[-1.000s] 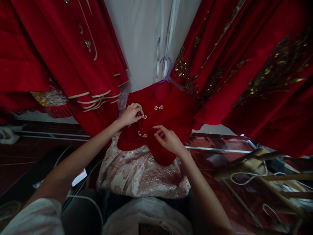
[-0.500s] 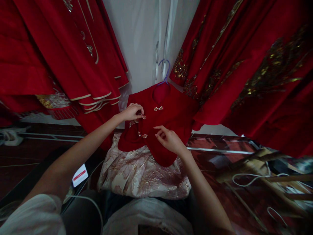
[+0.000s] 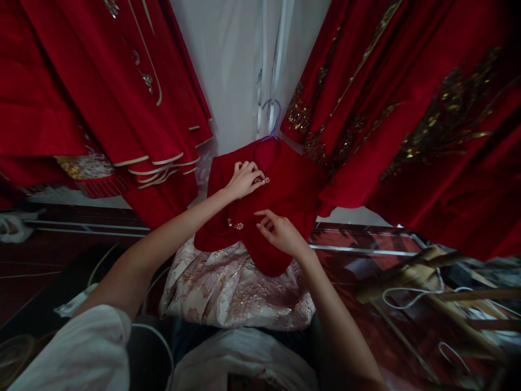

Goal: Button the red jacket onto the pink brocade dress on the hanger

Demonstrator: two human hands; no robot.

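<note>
A small red jacket (image 3: pixel 293 190) with pearl knot buttons hangs on a purple hanger (image 3: pixel 273 117) over a cream and pink brocade skirt (image 3: pixel 236 290). My left hand (image 3: pixel 244 179) rests high on the jacket front, fingers curled and pinching at the top button near the collar. My right hand (image 3: pixel 280 233) holds the jacket's front edge lower down, fingers bent, just right of the lowest button (image 3: pixel 237 225).
Long red garments with cream piping (image 3: pixel 122 108) hang at the left, red garments with gold embroidery (image 3: pixel 407 119) at the right. A white wall (image 3: pixel 236 65) is behind. Wooden hangers and white cords (image 3: pixel 427 293) lie at the lower right on a glossy dark red surface.
My left hand has moved up and right from the middle button to the top button by the collar. The right hand has stayed where it was.
</note>
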